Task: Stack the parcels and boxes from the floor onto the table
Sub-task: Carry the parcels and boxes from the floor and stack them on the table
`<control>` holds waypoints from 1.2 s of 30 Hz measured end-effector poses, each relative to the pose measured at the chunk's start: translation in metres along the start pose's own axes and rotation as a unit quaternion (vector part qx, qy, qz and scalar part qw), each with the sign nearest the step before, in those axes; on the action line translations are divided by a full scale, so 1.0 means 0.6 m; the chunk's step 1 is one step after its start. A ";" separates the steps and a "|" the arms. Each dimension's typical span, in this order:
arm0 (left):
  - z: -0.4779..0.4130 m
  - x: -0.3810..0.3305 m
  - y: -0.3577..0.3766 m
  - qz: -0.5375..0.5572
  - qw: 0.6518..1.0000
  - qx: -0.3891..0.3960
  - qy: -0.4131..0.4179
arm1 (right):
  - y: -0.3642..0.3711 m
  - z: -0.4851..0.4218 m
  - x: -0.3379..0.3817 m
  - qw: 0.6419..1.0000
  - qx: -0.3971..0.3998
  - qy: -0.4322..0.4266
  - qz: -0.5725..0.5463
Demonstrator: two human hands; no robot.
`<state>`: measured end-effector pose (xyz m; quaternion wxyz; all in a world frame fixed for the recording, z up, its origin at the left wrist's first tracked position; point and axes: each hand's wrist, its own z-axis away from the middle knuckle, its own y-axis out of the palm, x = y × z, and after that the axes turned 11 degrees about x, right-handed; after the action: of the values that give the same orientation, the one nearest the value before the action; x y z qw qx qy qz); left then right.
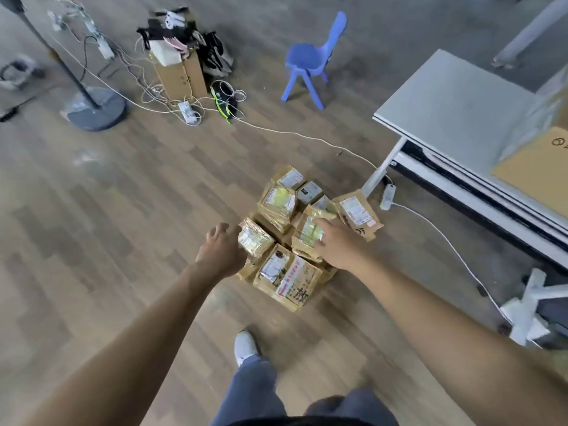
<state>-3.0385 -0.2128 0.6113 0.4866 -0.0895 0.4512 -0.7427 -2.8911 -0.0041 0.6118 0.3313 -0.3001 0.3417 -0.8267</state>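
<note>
A heap of several brown taped parcels with white labels lies on the wood floor in front of me. My left hand (222,251) curls against the left side of a small taped parcel (255,240) at the heap's near left. My right hand (336,245) rests with spread fingers on a parcel with a yellow-green label (309,233). A flat box with red print (293,284) lies nearest to me. The grey table (455,112) stands to the right, and a large cardboard box (534,170) sits on its near end.
A white cable (430,222) and a power strip (388,196) run across the floor beside the table leg. A blue child's chair (312,59) stands beyond the heap. A lamp stand base (96,109), a cluttered carton (181,75) and tangled cords sit at far left.
</note>
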 end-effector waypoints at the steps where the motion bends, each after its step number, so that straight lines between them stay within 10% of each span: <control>1: -0.011 0.014 -0.002 0.002 1.000 0.009 -0.003 | 0.004 -0.013 0.007 1.000 0.005 0.000 -0.003; 10: -0.118 0.073 0.047 0.028 0.996 0.080 -0.030 | 0.069 -0.128 0.003 0.996 0.074 0.016 -0.035; 21: -0.424 0.119 0.388 0.029 0.985 0.161 -0.049 | 0.435 -0.367 -0.188 0.971 0.118 0.134 -0.157; 30: -0.568 0.129 0.546 0.120 0.968 0.194 -0.103 | 0.610 -0.432 -0.289 0.810 0.091 0.242 -0.526; 36: -0.507 0.101 0.517 0.249 0.927 0.198 -0.200 | 0.572 -0.391 -0.287 0.836 0.042 0.225 -0.499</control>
<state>-3.0444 -0.1214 0.1826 0.7441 -0.0227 0.1962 -0.6382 -2.8400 0.0237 0.1657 -0.2003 -0.2210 0.1753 -0.9382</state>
